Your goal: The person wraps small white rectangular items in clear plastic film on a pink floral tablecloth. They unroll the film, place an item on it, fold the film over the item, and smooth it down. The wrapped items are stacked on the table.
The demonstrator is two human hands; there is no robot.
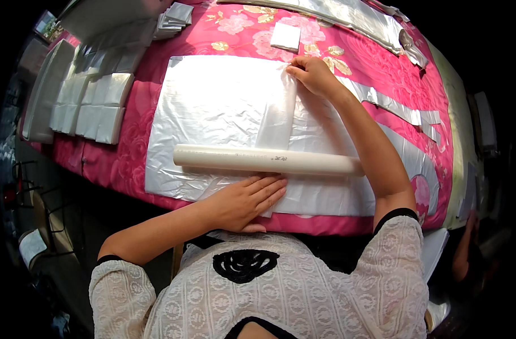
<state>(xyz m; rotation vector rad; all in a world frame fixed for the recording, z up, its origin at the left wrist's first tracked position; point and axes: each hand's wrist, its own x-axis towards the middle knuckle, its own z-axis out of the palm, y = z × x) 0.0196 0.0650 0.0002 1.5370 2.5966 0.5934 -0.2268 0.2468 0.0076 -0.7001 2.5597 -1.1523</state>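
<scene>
A white plastic sheet [212, 101], creased and shiny, is spread over the table in front of me. Across it lies a long white plastic pipe [235, 157], its right end partly behind my right forearm. Beyond the pipe, a narrow folded strip of the film [278, 116] runs toward the far edge. At the far end of that strip my right hand [313, 74] is closed in a pinch on the film's corner. My left hand [244, 202] rests flat on the film at the near edge, just below the pipe, fingers stretched out and holding nothing.
The table has a pink flowered cloth [136, 152]. Stacks of folded white packets [102, 110] stand at the left, with more packets [176, 16] at the far left. One white packet [285, 37] lies beyond the sheet. Cut film strips [402, 107] lie right; a long film bundle [348, 14] lies far.
</scene>
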